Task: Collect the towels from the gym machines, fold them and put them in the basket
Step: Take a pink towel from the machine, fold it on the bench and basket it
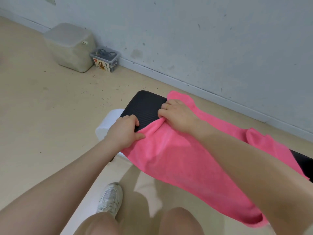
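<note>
Step in hand, prob: getting hold of the pink towel (pixel 177 160) by its near edge to lift or fold it on the black padded bench (pixel 145 106).

L to R:
- Left hand (pixel 124 133) pinches the towel's left corner at the bench edge, thumb on top of the cloth, fingers curled over the pad.
- Right hand (pixel 177 114) sits just beside it, fingers curled into a bunched ridge of the same edge. Hands near each other but apart, both clamped on cloth.
- Towel lies across the bench, far end w/ a rumpled fold on the right, near end hanging off toward the person's knees.

To do it well: spread the hands wider along the edge before pulling, else the bunch stays and the fold goes crooked. Keep the hanging end off the floor. Pad is ribbed, so cloth may drag; lift, don't slide.

Room: beige floor (pixel 50 107) w/ small dark specks. On the left by the wall, a grey lidded bin (pixel 69 46), then a small clear box (pixel 105 59) w/ a label. Pale blue scuffed wall (pixel 203 39) behind. No basket in view.
</note>
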